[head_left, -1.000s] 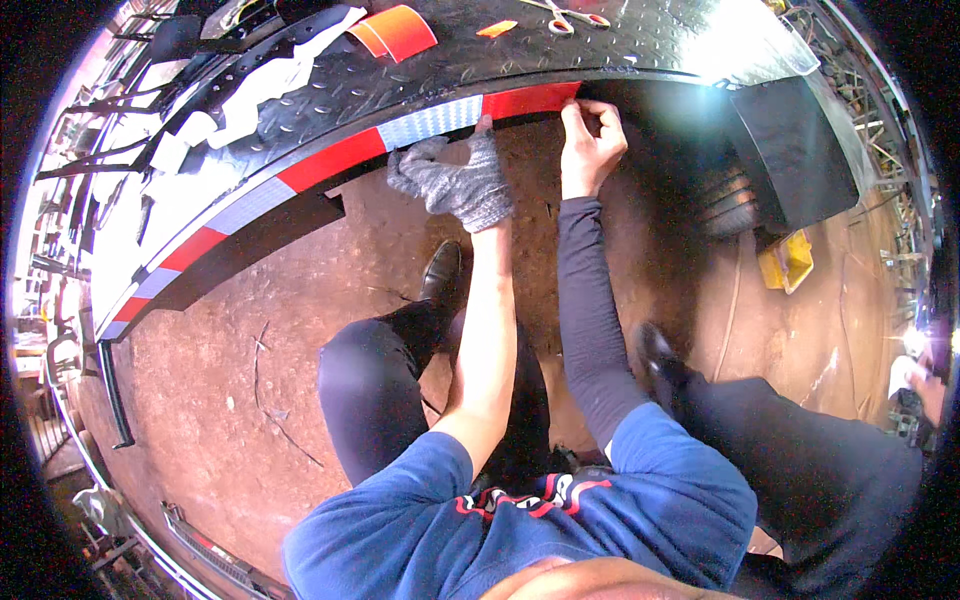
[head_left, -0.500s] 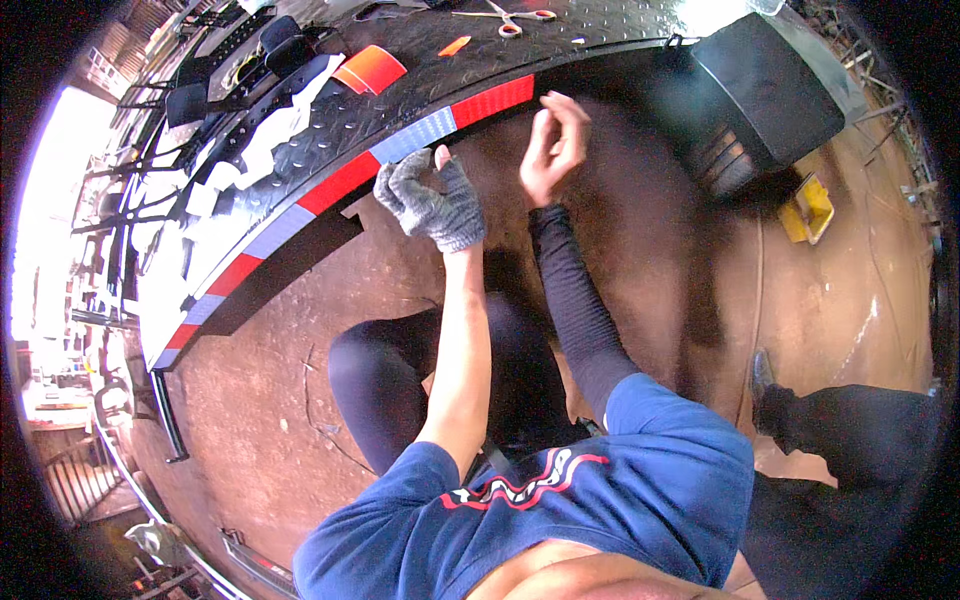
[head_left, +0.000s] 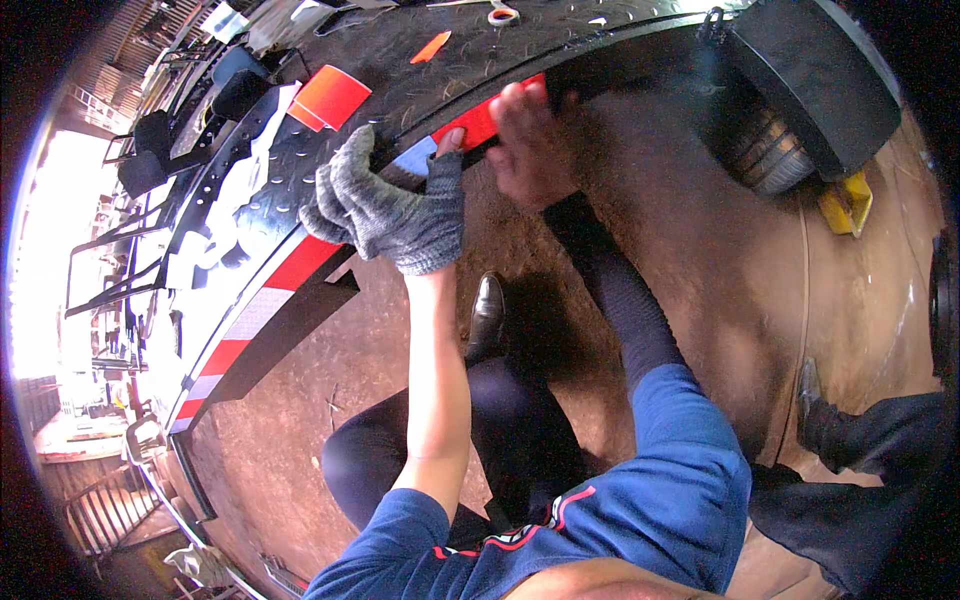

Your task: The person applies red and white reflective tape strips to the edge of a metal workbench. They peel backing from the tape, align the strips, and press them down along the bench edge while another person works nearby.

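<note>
The left hand [head_left: 385, 205], in a grey knit glove, lies curled over the rim of the black checker-plate trailer deck [head_left: 470, 60] in the upper middle of the frame, its fingers bent onto the plate and its thumb pressing the red-and-white reflective tape [head_left: 290, 270] that runs along the deck's side rail. The bare right hand [head_left: 530, 145] is flat and spread against the red end of that strip just right of the glove; it is blurred, so whether the fingers pinch a loose end or only press cannot be told.

Judging from this, the likely trouble is the tape going down crooked or with trapped bubbles: the rail curves away toward the lower left, and a sideways slip of the smoothing hand would drag the strip off the rail's line. The knit glove could also snag a sticky edge and lift it. A loose orange-red piece [head_left: 330, 97] lies on the deck above the glove, with scissors [head_left: 503, 14] at the top edge.

Against the frame half a second ago, both hands have come closer together on the rail, the right hand has gone from raised and curled to flattened on the tape, and the view has swung nearer, bringing the trailer wheel [head_left: 770, 150] to the upper right.
</note>
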Demonstrator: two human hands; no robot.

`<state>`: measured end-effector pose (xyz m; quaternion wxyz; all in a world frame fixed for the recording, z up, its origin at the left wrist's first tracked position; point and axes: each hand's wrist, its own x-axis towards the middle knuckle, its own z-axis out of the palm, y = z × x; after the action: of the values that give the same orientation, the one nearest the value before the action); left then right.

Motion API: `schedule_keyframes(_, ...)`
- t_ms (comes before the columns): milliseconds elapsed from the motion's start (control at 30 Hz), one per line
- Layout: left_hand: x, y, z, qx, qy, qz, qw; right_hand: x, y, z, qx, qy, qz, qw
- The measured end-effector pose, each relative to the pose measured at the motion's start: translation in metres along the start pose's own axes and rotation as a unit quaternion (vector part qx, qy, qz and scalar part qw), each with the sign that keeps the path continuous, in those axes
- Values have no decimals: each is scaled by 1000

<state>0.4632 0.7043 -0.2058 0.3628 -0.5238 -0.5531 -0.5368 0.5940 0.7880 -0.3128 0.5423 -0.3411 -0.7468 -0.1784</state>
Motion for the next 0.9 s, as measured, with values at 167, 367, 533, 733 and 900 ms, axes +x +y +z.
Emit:
schedule_keyframes(167, 4, 0, -1, -4, 7, 3, 1000, 7, 19, -8, -55, 46, -15, 997)
schedule_keyframes(367, 4, -12, 3, -103, -4, -31, 994, 18, -46, -19, 165, 66, 53, 983)
schedule_keyframes(533, 5, -20, -6, -58, -44, 23, 997, 6, -40, 12, 51, -44, -30, 997)
schedule_keyframes(733, 11, 10, -9, -6, -34, 4, 999, 5, 2, -19, 98, 62, 205, 972)
schedule_keyframes(900, 5, -2, -7, -9, -8, -33, 999, 10, -38, -52, 101, -21, 119, 988)
